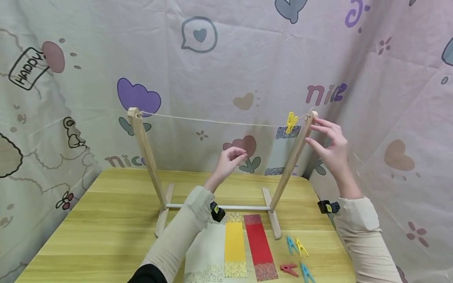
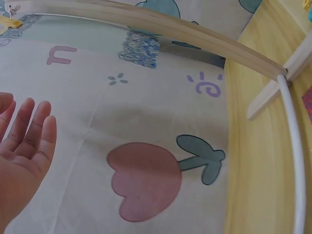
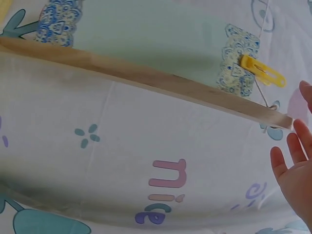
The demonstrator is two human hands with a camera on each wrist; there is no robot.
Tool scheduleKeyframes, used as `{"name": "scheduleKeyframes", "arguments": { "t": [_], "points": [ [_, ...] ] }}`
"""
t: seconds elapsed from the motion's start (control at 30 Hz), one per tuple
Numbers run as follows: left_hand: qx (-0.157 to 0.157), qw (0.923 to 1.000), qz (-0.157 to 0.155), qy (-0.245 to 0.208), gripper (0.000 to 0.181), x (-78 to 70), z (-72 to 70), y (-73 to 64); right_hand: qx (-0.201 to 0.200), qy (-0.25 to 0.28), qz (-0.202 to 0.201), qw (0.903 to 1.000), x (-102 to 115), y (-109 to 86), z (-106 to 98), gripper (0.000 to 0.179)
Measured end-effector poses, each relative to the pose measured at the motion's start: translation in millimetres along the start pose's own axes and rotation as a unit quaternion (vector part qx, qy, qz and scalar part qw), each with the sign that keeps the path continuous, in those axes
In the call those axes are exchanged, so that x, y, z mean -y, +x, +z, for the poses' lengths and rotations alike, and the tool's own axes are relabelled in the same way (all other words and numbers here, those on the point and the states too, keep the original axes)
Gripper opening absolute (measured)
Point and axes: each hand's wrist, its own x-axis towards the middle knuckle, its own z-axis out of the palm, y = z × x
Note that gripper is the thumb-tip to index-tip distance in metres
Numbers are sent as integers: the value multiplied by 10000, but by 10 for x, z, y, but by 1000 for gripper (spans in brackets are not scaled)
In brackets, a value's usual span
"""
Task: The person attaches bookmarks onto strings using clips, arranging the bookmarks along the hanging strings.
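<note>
A light blue paper strip (image 1: 279,152) with patterned ends hangs from the cord (image 1: 212,121), held by a yellow clothespin (image 1: 291,122) close to the right wooden post (image 1: 292,165). My right hand (image 1: 332,144) is at the top of that post, fingers spread and slightly bent; the right wrist view (image 3: 298,168) shows the fingertips beside the post's end, holding nothing. Below the cord, toward the middle of the frame, my left hand (image 1: 229,162) hovers with loosely bent fingers. Nothing shows in its palm (image 2: 24,151) in the left wrist view.
The left post (image 1: 146,157) and a white crossbar (image 1: 244,208) complete the stand. On the table (image 1: 88,236) lie pale strips (image 1: 201,251), a yellow strip (image 1: 235,241) and a red strip (image 1: 260,245). Blue (image 1: 291,245), yellow (image 1: 301,248) and red clothespins (image 1: 289,269) lie at right.
</note>
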Motion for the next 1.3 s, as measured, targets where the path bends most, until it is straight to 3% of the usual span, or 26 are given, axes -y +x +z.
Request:
{"name": "scheduleKeyframes", "arguments": {
  "t": [0.13, 0.3, 0.57, 0.67, 0.8, 0.83, 0.9, 1.03, 1.07, 1.3],
  "points": [
    [-212, 9997, -80, 31, 18, 229, -58, -42, -81, 123, -43, 9999, -12, -105, 17, 36],
    [-414, 9987, -203, 222, 16, 343, -145, -152, -127, 198, -25, 9997, -13, -232, 21, 37],
    [-340, 9981, -454, 253, 16, 232, -225, -409, 131, 84, 263, 9995, 103, -448, 52, 35],
    [-388, 9975, -476, 360, 16, 228, -240, -490, 160, 163, 384, 9990, -25, -551, 63, 35],
    [-474, 9964, -617, 334, 15, 277, -267, -567, 183, 357, 301, 9987, -184, -687, 67, 31],
    [-490, 9962, -648, 325, 15, 291, -277, -586, 222, 609, 218, 9977, -349, -749, 82, 30],
    [-535, 9955, -725, 307, 15, 322, -296, -620, 252, 713, 166, 9970, -369, -797, 88, 30],
    [-630, 9940, -852, 286, 16, 377, -336, -698, 340, 660, 261, 9969, -363, -882, 105, 31],
    [-646, 9936, -889, 278, 16, 389, -344, -717, 364, 347, 337, 9982, -205, -868, 94, 32],
    [-669, 9925, -924, 437, 16, 468, -394, -821, 428, 80, 226, 9988, -84, -966, 138, 39]
  ]
}}
